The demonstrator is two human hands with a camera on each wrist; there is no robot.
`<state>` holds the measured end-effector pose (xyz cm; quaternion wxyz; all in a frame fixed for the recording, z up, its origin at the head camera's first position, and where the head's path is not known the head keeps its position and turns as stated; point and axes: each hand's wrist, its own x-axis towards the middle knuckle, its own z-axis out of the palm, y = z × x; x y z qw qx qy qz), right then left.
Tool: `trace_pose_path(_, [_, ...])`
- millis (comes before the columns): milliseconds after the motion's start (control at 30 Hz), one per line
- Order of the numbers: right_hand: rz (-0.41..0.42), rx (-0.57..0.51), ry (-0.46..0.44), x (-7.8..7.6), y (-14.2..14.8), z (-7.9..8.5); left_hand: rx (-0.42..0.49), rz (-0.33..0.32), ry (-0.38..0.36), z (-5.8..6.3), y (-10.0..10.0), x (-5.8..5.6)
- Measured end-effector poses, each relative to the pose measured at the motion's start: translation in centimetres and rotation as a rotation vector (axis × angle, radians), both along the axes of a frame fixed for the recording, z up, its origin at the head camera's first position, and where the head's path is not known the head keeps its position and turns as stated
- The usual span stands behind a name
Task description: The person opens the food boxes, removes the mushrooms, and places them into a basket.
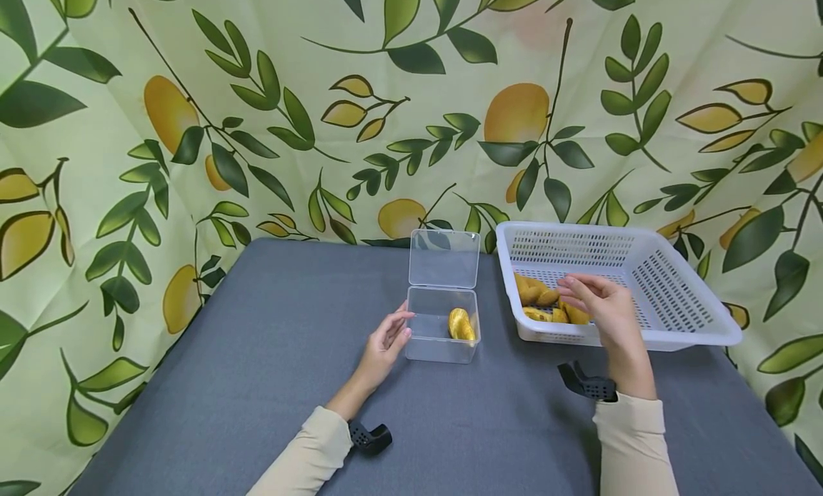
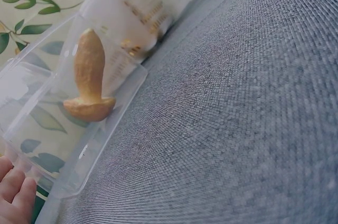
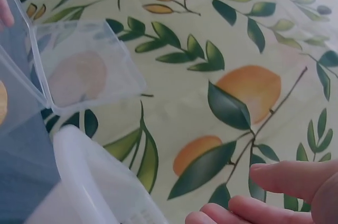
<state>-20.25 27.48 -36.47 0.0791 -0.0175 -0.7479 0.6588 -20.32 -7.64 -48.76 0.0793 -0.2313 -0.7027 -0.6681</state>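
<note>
A clear plastic box (image 1: 440, 349) stands on the table with its hinged lid (image 1: 444, 259) raised at the back. Inside, toward the right, lies one golden-brown, mushroom-shaped piece (image 1: 461, 325); the left wrist view shows its thick stem and wide cap (image 2: 90, 109). My left hand (image 1: 383, 346) rests its fingers against the box's left side. Over the front left of a white plastic basket (image 1: 681, 335) is my right hand (image 1: 604, 306), holding nothing, its thumb (image 3: 285, 175) apart from the fingers. Several similar golden-brown pieces (image 1: 532, 290) lie in the basket below it, partly hidden by the hand.
Grey cloth covers the table (image 1: 257, 382). A curtain (image 1: 360, 153) printed with leaves and fruit hangs behind and along the sides. The basket stands close to the right of the box, its rim higher than the tabletop.
</note>
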Motion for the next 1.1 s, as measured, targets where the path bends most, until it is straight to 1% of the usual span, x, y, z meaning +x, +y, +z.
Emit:
trace_pose_path(33, [0.005,0.021,-0.003,0.0,-0.2,0.0,0.001,0.000,-0.002,0.0,0.0,0.0])
trace_pose_path(100, [0.021,0.027,-0.002,0.0,-0.6,0.1,0.000,0.001,-0.007,0.0,0.0,0.0])
trace_pose_path(300, [0.123,-0.020,-0.003,-0.2,-2.5,0.1,-0.014,0.008,-0.009,0.0,-0.1,0.0])
trace_pose_path(567, [0.219,0.122,-0.011,-0.2,-6.1,0.2,-0.006,0.005,-0.025,0.0,0.0,0.1])
trace_pose_path(700, [0.270,0.176,-0.021,-0.2,-8.1,-0.1,-0.008,0.002,-0.021,0.0,0.1,0.1])
trace_pose_path(867, [0.340,0.242,-0.042,-0.4,-10.3,-0.8,-0.007,0.007,-0.042,0.2,0.1,0.1])
trace_pose_path(967, [0.376,0.261,-0.063,-0.7,-11.4,-1.2,-0.010,0.008,-0.055,0.3,0.0,0.1])
trace_pose_path(1100, [0.388,0.319,-0.078,-1.0,-12.8,-1.7,-0.009,0.007,-0.055,0.3,0.0,0.2])
